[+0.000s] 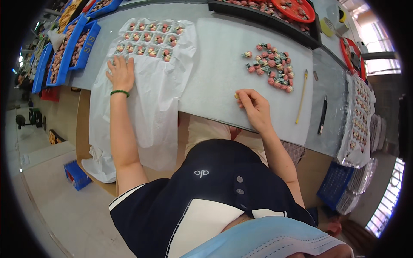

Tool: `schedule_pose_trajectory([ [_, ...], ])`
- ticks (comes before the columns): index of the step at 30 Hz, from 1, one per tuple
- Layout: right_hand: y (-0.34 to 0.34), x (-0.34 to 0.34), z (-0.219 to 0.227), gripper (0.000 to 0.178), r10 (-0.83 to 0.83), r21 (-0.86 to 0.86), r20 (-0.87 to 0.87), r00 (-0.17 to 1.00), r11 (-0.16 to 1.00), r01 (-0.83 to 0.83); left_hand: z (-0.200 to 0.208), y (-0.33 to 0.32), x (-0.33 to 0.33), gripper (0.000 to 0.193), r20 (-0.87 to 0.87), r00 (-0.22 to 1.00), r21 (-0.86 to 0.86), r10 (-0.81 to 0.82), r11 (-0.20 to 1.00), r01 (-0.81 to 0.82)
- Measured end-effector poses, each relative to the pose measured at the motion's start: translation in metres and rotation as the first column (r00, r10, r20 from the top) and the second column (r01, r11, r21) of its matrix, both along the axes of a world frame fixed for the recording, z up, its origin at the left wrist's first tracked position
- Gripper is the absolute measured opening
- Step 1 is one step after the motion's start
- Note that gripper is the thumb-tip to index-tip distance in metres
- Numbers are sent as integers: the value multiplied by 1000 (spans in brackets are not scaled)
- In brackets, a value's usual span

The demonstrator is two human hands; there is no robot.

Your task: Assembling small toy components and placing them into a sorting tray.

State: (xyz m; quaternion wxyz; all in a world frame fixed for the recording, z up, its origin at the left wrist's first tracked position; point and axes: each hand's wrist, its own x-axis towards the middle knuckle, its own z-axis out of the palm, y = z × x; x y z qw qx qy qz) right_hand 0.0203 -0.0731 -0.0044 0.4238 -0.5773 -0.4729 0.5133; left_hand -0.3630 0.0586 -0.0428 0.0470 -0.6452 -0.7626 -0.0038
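Note:
My left hand (121,76) lies with fingers spread at the near edge of a compartment tray (145,31), on thin white paper (148,81) that hangs over the table edge. Rows of small pink, cream and dark green ornaments (152,26) fill the tray's pockets. Over the white work sheet (215,56), my right hand (257,110) pinches a tiny yellowish piece (237,96) between thumb and forefinger; its exact kind is too small to make out. Beyond that hand sits a loose cluster of pink berry-like ornaments (271,63) with cream and green parts.
A thin yellow stick (302,96) and a black pen-like tool (322,115) lie at the right. Behind stands a black tray (258,16) with a red round dish (294,7). Blue bins (88,47) are at left, another filled tray (358,124) at far right.

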Motion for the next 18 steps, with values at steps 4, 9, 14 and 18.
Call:
schedule_pose_trajectory([
  [4,19,18,11,16,18,182,224,975,982,-59,-11,-4,11,69,70,996,-135,54,990,-45],
  [9,60,40,22,19,-129,425,528,839,896,-131,-2,-8,16,69,76,997,-127,28,992,-18],
  [14,97,49,19,21,-243,534,740,627,779,-328,45,-29,55,66,-89,994,-113,55,992,-65],
  [18,102,52,8,19,-84,259,922,379,860,-439,107,-55,125,48,170,921,263,-349,917,299],
])
